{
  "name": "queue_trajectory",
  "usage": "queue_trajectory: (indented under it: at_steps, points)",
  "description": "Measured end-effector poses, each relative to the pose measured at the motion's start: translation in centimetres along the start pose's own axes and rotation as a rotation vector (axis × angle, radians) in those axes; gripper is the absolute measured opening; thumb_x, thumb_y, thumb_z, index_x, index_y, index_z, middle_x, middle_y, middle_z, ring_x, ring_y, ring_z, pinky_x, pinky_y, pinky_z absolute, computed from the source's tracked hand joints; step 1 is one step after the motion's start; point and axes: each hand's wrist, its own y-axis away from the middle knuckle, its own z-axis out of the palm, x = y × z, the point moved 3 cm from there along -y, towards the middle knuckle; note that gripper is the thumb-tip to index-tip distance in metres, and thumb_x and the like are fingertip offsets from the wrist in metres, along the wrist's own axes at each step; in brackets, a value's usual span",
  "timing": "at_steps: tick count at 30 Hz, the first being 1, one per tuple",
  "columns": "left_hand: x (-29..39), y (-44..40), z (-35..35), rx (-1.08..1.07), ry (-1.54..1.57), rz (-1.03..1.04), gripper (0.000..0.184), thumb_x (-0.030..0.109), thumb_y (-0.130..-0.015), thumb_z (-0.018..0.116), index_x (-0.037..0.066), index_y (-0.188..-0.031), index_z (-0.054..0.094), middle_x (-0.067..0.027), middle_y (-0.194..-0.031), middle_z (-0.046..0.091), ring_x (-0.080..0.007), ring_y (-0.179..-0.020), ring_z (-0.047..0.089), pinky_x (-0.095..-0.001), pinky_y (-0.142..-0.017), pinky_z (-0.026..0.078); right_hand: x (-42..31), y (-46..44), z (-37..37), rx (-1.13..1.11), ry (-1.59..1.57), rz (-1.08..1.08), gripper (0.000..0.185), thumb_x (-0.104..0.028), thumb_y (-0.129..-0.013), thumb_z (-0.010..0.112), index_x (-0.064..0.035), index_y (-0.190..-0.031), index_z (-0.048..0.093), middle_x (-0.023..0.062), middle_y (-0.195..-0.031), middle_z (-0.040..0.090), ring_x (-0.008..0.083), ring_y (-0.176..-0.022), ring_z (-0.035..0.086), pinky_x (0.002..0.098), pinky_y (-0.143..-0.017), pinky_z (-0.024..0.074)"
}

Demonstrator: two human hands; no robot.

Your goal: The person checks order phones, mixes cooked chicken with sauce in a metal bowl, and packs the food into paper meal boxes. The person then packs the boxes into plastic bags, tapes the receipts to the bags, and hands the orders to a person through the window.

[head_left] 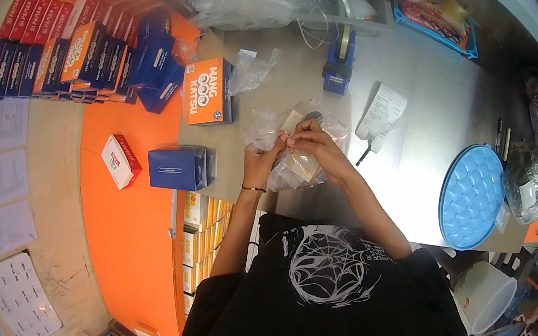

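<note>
A clear plastic bag (278,180) lies on the metal counter in front of my body, with a pale box-shaped item (302,167) and something dark showing through it. My left hand (270,156), with a dark band at the wrist, pinches the gathered plastic from the left. From the other side my right hand (313,140) has its fingertips closed on the same plastic. The fingertips of both hands meet above the bag; the exact spot they grip is partly hidden by the fingers.
Near the bag are an orange MANG KATSU box (204,94), a navy box (172,170), a blue tape dispenser (340,63) and a paper receipt (383,109). A round blue padded stool seat (472,197) is at right. Stacked boxes (81,53) fill the upper left.
</note>
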Motion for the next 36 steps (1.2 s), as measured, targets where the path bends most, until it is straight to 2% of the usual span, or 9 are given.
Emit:
queue_trajectory:
  at_steps: [9, 15, 18, 23, 27, 29, 30, 32, 36]
  points:
    - [-1.1, -0.7, -1.0, -0.069, -0.096, 0.100, 0.022, 0.011, -0.086, 0.063, -0.004, -0.102, 0.061, -0.0093, -0.090, 0.066, -0.0152, -0.074, 0.064, -0.0251, -0.068, 0.053, -0.7, 0.1, 0.2, 0.013, 0.053, 0.037, 0.016, -0.014, -0.082, 0.063, -0.0005, -0.073, 0.064, 0.0027, -0.096, 0.039, 0.0138, -0.099, 0.044, 0.0254, -0.094, 0.0307]
    - [0.5, -0.4, -1.6, -0.144, -0.512, 0.490, 0.023, 0.010, -0.077, 0.068, -0.002, -0.096, 0.063, -0.0097, -0.091, 0.067, -0.0163, -0.084, 0.064, -0.0304, -0.075, 0.050, -0.2, -0.1, 0.0, 0.184, 0.150, -0.066, 0.017, -0.018, -0.079, 0.071, -0.0012, -0.075, 0.068, 0.0061, -0.093, 0.053, 0.0155, -0.091, 0.052, 0.0269, -0.081, 0.0408]
    - [0.6, -0.2, -1.9, -0.102, -0.434, 0.462, 0.025, 0.010, -0.074, 0.070, -0.002, -0.094, 0.063, -0.0127, -0.090, 0.067, -0.0207, -0.082, 0.065, -0.0315, -0.075, 0.050, -0.1, 0.0, 0.0, 0.250, 0.137, -0.149, 0.015, -0.015, -0.075, 0.075, -0.0015, -0.077, 0.069, 0.0071, -0.088, 0.059, 0.0147, -0.082, 0.056, 0.0272, -0.074, 0.0449]
    - [0.9, -0.4, -2.0, -0.153, -0.639, 0.591, 0.031, 0.009, -0.068, 0.072, -0.002, -0.094, 0.062, -0.0156, -0.089, 0.065, -0.0280, -0.082, 0.065, -0.0336, -0.075, 0.050, -0.5, -0.1, -0.4, 0.206, 0.050, -0.085, 0.014, -0.009, -0.074, 0.075, 0.0015, -0.081, 0.068, 0.0038, -0.084, 0.062, 0.0110, -0.073, 0.057, 0.0236, -0.069, 0.0463]
    - [1.3, -0.1, -1.1, -0.153, -0.643, 0.502, 0.024, 0.011, -0.074, 0.069, -0.002, -0.093, 0.062, -0.0120, -0.092, 0.066, -0.0228, -0.085, 0.064, -0.0301, -0.078, 0.048, -0.4, -0.2, -0.7, 0.134, 0.040, -0.160, 0.012, -0.005, -0.077, 0.071, 0.0030, -0.084, 0.065, 0.0030, -0.083, 0.061, 0.0098, -0.072, 0.057, 0.0222, -0.067, 0.0467]
    - [1.6, 0.1, 0.3, -0.028, -0.243, 0.498, 0.016, 0.013, -0.083, 0.063, 0.000, -0.090, 0.062, -0.0065, -0.089, 0.065, -0.0166, -0.081, 0.061, -0.0275, -0.076, 0.046, 0.1, -0.3, -0.9, 0.166, -0.069, -0.093, 0.011, -0.004, -0.081, 0.066, 0.0028, -0.089, 0.062, 0.0043, -0.086, 0.059, 0.0102, -0.071, 0.057, 0.0218, -0.064, 0.0464]
    - [1.2, 0.2, 0.3, -0.030, -0.242, 0.500, 0.016, 0.013, -0.083, 0.063, 0.000, -0.090, 0.062, -0.0065, -0.089, 0.065, -0.0166, -0.081, 0.061, -0.0275, -0.076, 0.046, 0.4, -0.3, -0.6, 0.166, -0.068, -0.096, 0.011, -0.004, -0.081, 0.066, 0.0028, -0.089, 0.062, 0.0043, -0.086, 0.059, 0.0102, -0.071, 0.057, 0.0218, -0.064, 0.0464]
    - [-1.0, -0.2, -0.6, 0.125, 0.018, 0.106, 0.015, 0.015, -0.088, 0.057, 0.001, -0.086, 0.061, -0.0016, -0.081, 0.063, -0.0124, -0.075, 0.056, -0.0266, -0.070, 0.043, 0.5, -0.1, -0.2, 0.322, -0.120, -0.180, 0.008, -0.004, -0.086, 0.060, 0.0031, -0.089, 0.059, 0.0043, -0.087, 0.055, 0.0112, -0.070, 0.056, 0.0220, -0.064, 0.0454]
    - [-0.5, 0.0, -0.4, 0.124, -0.139, 0.151, 0.017, 0.017, -0.084, 0.062, 0.000, -0.083, 0.061, -0.0017, -0.072, 0.061, -0.0117, -0.068, 0.054, -0.0290, -0.063, 0.042, -0.3, 0.8, 0.4, 0.511, 0.079, -0.417, 0.008, -0.006, -0.088, 0.058, 0.0024, -0.087, 0.058, 0.0035, -0.087, 0.053, 0.0121, -0.071, 0.056, 0.0235, -0.064, 0.0455]
